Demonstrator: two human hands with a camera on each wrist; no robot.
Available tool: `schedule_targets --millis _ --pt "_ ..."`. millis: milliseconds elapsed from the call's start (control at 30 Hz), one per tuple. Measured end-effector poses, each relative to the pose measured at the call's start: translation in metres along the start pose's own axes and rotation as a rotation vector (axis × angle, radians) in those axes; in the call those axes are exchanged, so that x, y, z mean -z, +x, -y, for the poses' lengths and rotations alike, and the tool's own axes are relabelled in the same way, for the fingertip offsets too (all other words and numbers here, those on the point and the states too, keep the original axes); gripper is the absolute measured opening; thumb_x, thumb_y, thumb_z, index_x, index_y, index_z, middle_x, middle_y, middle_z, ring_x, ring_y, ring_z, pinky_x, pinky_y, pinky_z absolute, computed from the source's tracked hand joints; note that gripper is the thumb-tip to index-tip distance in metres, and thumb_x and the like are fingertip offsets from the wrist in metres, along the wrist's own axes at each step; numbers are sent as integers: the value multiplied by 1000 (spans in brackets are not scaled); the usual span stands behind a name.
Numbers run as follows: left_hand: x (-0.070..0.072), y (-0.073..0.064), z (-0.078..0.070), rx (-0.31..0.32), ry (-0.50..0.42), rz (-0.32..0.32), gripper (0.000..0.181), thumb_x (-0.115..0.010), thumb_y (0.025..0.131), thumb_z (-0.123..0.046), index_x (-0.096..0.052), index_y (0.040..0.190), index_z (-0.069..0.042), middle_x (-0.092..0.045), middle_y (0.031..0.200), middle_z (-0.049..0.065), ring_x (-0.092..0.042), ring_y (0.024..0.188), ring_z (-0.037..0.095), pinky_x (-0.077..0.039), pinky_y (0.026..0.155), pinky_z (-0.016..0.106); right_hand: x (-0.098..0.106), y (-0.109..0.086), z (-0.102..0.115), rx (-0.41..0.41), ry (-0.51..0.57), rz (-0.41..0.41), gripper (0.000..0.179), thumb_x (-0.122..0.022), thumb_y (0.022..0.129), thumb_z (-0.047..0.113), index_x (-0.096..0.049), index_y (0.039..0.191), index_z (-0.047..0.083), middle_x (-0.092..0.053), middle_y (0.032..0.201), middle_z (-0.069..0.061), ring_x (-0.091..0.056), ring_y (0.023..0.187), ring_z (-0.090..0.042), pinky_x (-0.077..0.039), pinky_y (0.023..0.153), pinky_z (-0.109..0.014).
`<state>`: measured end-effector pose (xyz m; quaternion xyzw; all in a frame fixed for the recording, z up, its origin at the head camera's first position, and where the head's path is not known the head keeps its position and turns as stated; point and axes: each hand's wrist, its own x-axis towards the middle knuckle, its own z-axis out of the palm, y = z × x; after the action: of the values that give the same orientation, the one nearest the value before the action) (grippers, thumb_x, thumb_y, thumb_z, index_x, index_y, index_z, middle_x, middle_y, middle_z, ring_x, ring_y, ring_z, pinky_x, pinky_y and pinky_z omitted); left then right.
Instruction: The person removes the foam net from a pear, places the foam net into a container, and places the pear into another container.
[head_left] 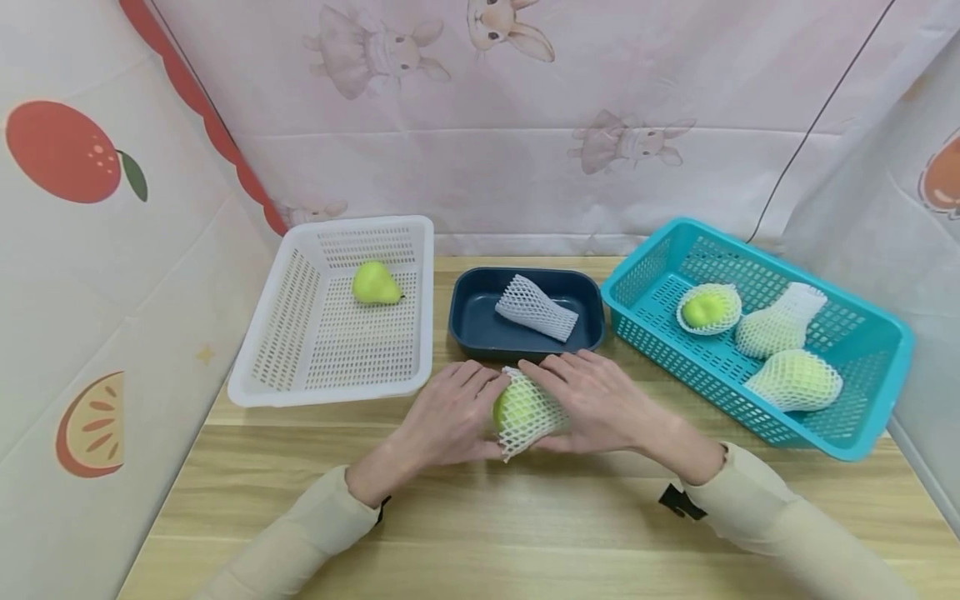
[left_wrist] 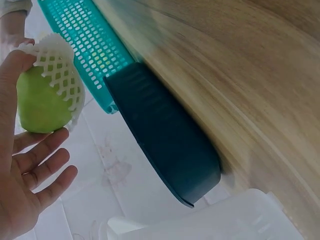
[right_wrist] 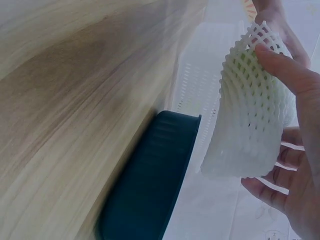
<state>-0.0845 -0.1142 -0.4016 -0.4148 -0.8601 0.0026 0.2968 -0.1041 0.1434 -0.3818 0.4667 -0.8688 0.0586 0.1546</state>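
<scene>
Between the two hands, over the table's middle, a green pear (left_wrist: 42,102) sits partly inside a white foam net sleeve (right_wrist: 245,125). My left hand (head_left: 453,417) grips the pear's bare end, its thumb at the net's edge and its fingertips against the fruit. From the other side my right hand (head_left: 600,404) holds the sleeve, thumb on the mesh and fingers curled beneath. In the right wrist view the sleeve's far end hangs past the fruit. Just behind the hands, a dark blue tray (head_left: 468,321) holds another foam net sleeve (head_left: 536,308).
At the left stands a white basket (head_left: 255,367) with one bare pear (head_left: 375,283). A turquoise basket (head_left: 675,362) at the right contains several fruits in foam nets, among them a netted pear (head_left: 798,379). A printed curtain (head_left: 510,192) closes off the back of the wooden table (head_left: 525,533).
</scene>
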Motion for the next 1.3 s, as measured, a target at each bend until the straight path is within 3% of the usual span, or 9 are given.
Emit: schedule_targets --millis 300,833,1300 --pt "2 -1 2 -1 4 3 93 -84 63 -77 -73 124 -7 -77 111 3 -66 99 19 -58 87 31 3 -3 -1 2 10 36 96 -85 74 67 -60 146 8 -76 116 -6 -76 99 -23 -63 89 -43" --pt "6 1 2 27 -30 18 91 -83 66 -74 -72 125 -7 -77 111 3 -66 99 20 -59 85 31 3 -7 -5 37 -34 -32 88 -88 71 63 -65 137 9 -78 102 -2 -75 90 -20 -63 78 -37" --pt "10 0 6 44 -22 47 90 -81 68 -77 -72 124 -7 -77 111 3 -68 101 20 -60 91 32 6 -12 -9 27 -40 -17 79 -91 68 56 -70 131 12 -79 100 -1 -75 89 -20 -63 78 -37"
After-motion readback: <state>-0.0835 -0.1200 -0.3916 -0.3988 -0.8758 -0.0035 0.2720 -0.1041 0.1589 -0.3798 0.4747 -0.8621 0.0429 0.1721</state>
